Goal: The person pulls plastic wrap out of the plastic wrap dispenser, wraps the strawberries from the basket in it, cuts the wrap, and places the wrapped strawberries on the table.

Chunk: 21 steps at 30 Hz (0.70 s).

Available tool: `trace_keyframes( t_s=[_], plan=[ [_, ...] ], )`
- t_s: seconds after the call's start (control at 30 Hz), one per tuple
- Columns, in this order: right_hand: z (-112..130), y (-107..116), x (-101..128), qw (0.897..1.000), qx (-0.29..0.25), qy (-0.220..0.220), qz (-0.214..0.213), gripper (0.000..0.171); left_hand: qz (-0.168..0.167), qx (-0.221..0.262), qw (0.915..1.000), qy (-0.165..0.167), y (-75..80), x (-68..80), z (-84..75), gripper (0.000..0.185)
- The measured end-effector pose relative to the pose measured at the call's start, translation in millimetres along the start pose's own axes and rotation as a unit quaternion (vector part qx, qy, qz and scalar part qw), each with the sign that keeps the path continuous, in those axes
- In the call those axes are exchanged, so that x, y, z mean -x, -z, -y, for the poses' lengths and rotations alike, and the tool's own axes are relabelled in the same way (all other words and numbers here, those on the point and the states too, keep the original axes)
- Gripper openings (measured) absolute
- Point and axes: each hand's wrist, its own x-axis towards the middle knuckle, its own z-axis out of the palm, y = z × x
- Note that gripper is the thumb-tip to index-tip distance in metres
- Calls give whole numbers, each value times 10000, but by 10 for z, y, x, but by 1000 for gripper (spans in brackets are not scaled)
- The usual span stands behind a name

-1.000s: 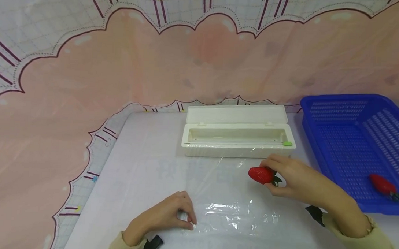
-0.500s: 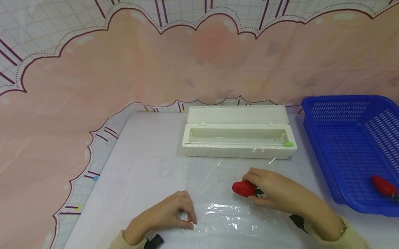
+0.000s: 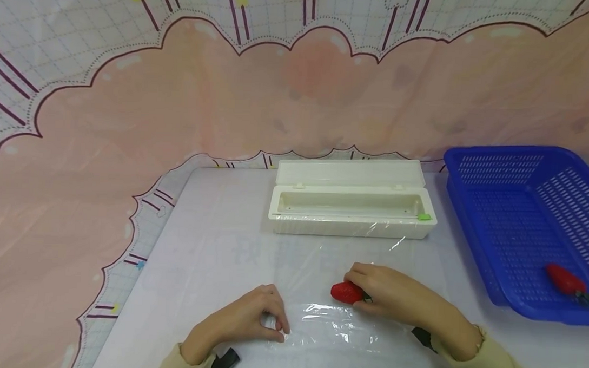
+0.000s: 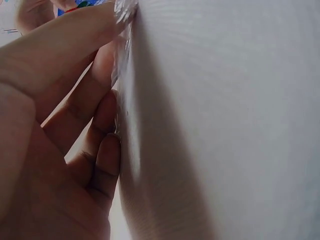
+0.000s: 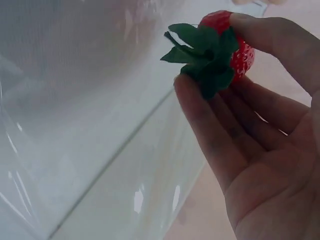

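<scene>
A red strawberry (image 3: 346,293) with green leaves is held between the thumb and fingers of my right hand (image 3: 388,295), just over a sheet of clear plastic wrap (image 3: 328,323). In the right wrist view the strawberry's leafy end (image 5: 207,57) faces the camera. My left hand (image 3: 246,317) pinches the near left corner of the wrap against the table; the left wrist view shows crumpled film (image 4: 124,20) at the thumb and fingertips. The wrap runs back to a white dispenser box (image 3: 351,227), whose lid (image 3: 350,174) stands raised.
At the right is a blue plastic basket (image 3: 472,250) with another red strawberry (image 3: 565,279) lying in it. A green slider (image 3: 424,216) sits at the right end of the dispenser's front edge. A patterned cloth (image 3: 302,108) hangs behind the white table (image 3: 200,245).
My right hand has carried the strawberry left and toward me, from near the dispenser to over the front part of the wrap. My left hand has stayed at the corner.
</scene>
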Motion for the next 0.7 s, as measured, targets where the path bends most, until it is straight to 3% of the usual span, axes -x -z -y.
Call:
trace_keyframes(
  t_s=[0.33, 0.7],
  plan=[
    [54, -97, -32, 9995, -165, 78, 263, 24, 34, 99, 9998, 150, -10, -19, 18, 11],
    [98, -163, -57, 9980, 81, 474, 413, 24, 22, 99, 9998, 153, -17, -2, 17, 11]
  ],
)
